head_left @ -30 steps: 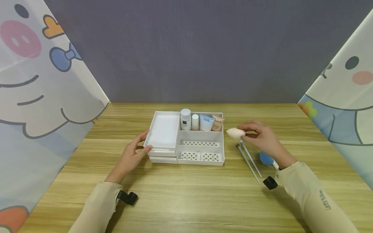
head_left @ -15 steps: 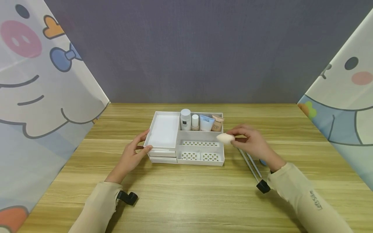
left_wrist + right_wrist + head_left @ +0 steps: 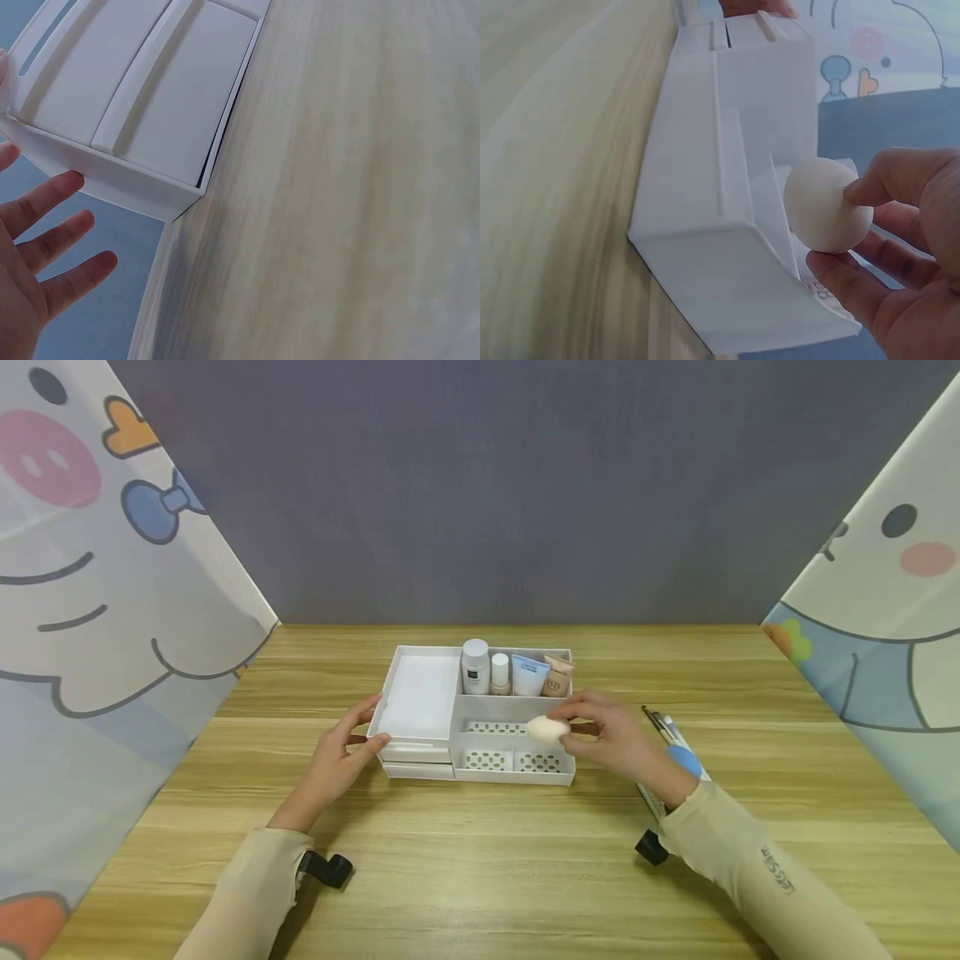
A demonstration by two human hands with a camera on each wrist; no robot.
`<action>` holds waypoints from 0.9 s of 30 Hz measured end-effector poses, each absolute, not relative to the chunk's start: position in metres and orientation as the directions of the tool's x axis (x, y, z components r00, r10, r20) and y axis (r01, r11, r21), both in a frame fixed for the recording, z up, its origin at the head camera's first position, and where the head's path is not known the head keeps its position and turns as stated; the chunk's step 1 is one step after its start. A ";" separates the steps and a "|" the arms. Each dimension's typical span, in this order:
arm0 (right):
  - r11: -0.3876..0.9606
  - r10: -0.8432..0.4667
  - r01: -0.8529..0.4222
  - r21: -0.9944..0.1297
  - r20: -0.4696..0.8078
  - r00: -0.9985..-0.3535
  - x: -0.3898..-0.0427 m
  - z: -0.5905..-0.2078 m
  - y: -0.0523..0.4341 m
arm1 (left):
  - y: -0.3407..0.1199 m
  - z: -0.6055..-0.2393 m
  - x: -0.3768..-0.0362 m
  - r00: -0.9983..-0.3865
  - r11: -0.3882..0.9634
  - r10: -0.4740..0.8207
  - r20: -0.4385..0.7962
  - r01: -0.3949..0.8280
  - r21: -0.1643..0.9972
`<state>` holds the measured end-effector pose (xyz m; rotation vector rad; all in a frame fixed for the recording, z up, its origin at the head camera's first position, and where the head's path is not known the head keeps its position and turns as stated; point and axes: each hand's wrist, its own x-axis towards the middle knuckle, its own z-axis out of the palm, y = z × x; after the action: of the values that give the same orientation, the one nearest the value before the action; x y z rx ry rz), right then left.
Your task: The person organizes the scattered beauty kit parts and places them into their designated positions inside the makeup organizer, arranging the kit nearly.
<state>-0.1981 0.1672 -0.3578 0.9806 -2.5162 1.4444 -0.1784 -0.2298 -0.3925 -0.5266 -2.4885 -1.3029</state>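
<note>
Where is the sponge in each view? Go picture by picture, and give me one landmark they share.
Head: just right of centre, below mid-height; the sponge is pinched in the right hand, overlapping the organizer's right half.
Left wrist: not in it.
Right wrist: right of centre, at mid-height, between thumb and fingers.
Shared landmark: the white organizer, central in head and right wrist, upper left in left wrist.

Wood-grain table (image 3: 450, 877) | white drawer organizer (image 3: 417, 693), centre | slender tools (image 3: 662, 727), blue round item (image 3: 684, 761), right
</note>
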 end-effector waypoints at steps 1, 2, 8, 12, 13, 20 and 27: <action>0.349 -0.494 -0.562 -0.750 0.363 -0.790 -0.198 -0.359 0.165 | -0.230 -0.392 -0.178 -0.893 0.526 0.188 0.409 0.443 0.726; 0.348 -0.499 -0.558 -0.753 0.356 -0.790 -0.197 -0.359 0.163 | -0.230 -0.392 -0.178 -0.892 0.525 0.189 0.410 0.445 0.725; 0.347 -0.528 -0.559 -0.753 0.336 -0.780 -0.196 -0.363 0.152 | -0.231 -0.393 -0.178 -0.891 0.521 0.192 0.410 0.447 0.727; 0.344 -0.545 -0.579 -0.739 0.344 -0.764 -0.195 -0.365 0.145 | -0.231 -0.393 -0.179 -0.891 0.522 0.191 0.412 0.447 0.726; 0.342 -0.550 -0.584 -0.736 0.347 -0.760 -0.195 -0.366 0.144 | -0.231 -0.393 -0.179 -0.891 0.523 0.191 0.412 0.447 0.725; 0.354 -0.581 -0.615 -0.704 0.350 -0.735 -0.193 -0.372 0.133 | -0.230 -0.393 -0.179 -0.891 0.521 0.194 0.411 0.449 0.726; 0.350 -0.603 -0.599 -0.720 0.315 -0.733 -0.193 -0.377 0.121 | -0.231 -0.393 -0.179 -0.894 0.519 0.187 0.407 0.442 0.732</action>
<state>-0.1932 0.1212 -0.3765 1.1505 -2.5858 1.3758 -0.1788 -0.2313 -0.3930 -0.5286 -2.4855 -1.3149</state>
